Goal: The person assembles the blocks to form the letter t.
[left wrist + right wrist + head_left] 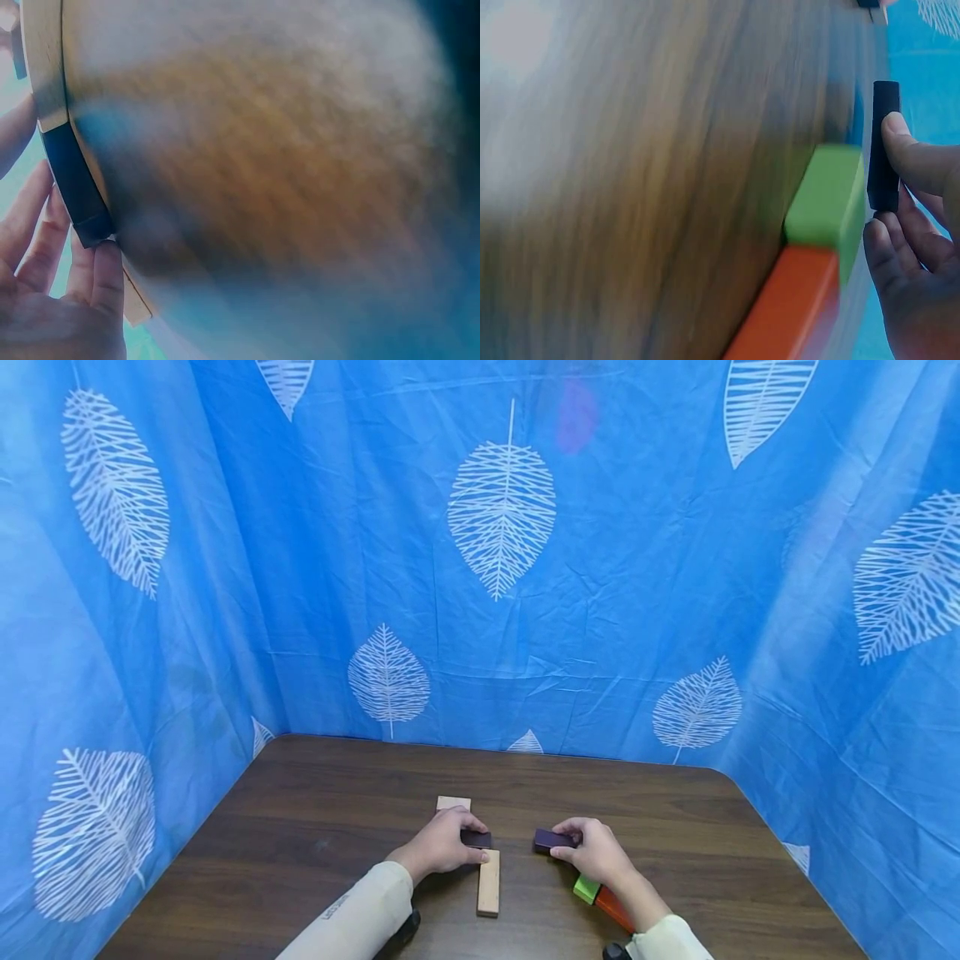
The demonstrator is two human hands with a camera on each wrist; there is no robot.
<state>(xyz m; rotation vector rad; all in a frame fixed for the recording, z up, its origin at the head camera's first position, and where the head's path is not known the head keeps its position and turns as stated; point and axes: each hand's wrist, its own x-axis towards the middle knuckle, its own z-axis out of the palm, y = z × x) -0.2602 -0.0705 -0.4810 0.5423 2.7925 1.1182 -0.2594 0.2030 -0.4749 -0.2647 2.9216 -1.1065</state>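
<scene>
My left hand [446,841] holds a dark block [477,839] on the table between thumb and fingers. Its near end meets a plain wooden block [488,883] that points toward me; in the left wrist view the dark block [79,184] lines up end to end with the wooden one [43,64]. Another plain wooden block [453,802] lies just beyond that hand, partly covered by it. To the right, my right hand [595,852] pinches a dark purple block [553,840], thumb on one side and fingers on the other, as the right wrist view shows.
Under my right wrist lie a green block [587,888] and an orange-red block [613,909], end to end. The brown wood-grain table [337,802] ends at a blue curtain [600,568] with white leaf prints, which hangs at the back and both sides.
</scene>
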